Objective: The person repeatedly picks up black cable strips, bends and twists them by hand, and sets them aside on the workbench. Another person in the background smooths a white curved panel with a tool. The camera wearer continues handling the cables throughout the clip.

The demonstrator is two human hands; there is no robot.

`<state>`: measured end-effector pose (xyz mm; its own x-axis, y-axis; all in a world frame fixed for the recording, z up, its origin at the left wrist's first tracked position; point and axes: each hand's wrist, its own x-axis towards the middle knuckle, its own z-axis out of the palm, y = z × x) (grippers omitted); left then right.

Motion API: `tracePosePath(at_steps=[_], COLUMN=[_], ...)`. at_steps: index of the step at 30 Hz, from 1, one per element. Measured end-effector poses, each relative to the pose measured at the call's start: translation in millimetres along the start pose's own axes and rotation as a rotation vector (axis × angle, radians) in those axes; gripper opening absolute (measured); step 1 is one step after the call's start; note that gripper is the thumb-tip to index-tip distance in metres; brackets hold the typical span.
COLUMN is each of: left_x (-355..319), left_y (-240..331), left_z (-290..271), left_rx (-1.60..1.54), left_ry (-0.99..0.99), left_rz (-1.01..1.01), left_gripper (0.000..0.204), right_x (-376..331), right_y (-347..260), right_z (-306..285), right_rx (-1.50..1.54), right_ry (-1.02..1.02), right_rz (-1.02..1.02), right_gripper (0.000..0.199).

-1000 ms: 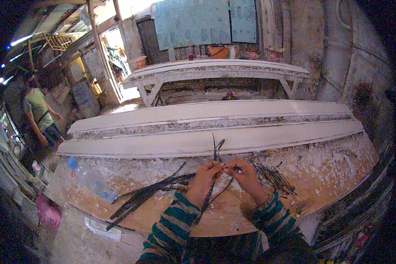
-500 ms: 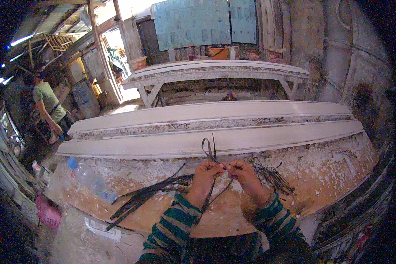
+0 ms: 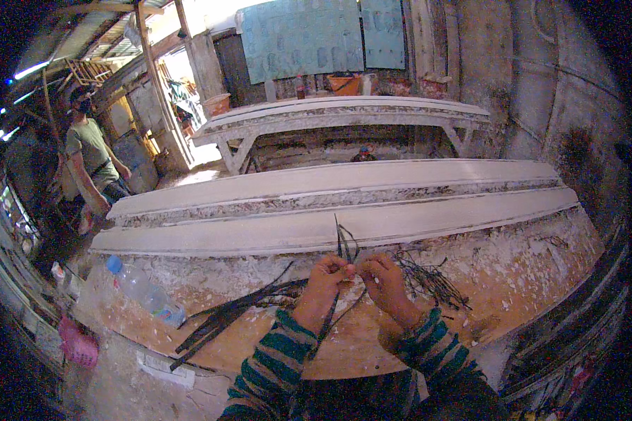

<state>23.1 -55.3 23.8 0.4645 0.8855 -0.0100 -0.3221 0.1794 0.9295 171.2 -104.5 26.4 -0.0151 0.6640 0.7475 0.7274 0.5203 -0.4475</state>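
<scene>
My left hand is closed in a pinch on a thin dark strip. The strip's pointed end stands up above the fingers and a narrow loop bends to the right; its long tail hangs below the hand. Close beside it, my right hand has its fingertips pressed together near the loop. What lies between those fingertips is too small to make out. Left of my hands, a bundle of long flat dark strips rests on the wooden table. A heap of thin, tangled dark pieces lies to the right.
Two long whitish boards extend across the table beyond my hands. A clear plastic bottle with a blue cap lies at the left. Behind stands another bench. A person in a green shirt stands at the far left.
The strip's loop has swung from the left of its upright end to the right. My right hand has drawn slightly away from the left. The person at far left has straightened up.
</scene>
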Motion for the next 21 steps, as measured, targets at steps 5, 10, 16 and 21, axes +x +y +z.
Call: tracePosePath(at_steps=[5,10,16,21], left_x=[3,8,11,17], left_y=[0,-6,-12,-18], left_z=[-8,-6,-14,-21], left_rx=[-0.042,-0.153,-0.211,-0.211], left_ry=[-0.113,-0.107,-0.146,-0.165], left_rz=[-0.023,-0.076,-0.083,-0.066], left_gripper=[0.009,0.008,0.006,0.008], right_x=[7,3,3,5], right_y=[-1,6,5,1], right_z=[-8,-10,-6,-8], right_rx=[0.005,0.075,0.21,0.202], right_ry=[0.034,-0.167,-0.171,-0.209], right_rz=[-0.211,-0.156,-0.07,-0.032], right_gripper=[0.019,0.022,0.023,0.02])
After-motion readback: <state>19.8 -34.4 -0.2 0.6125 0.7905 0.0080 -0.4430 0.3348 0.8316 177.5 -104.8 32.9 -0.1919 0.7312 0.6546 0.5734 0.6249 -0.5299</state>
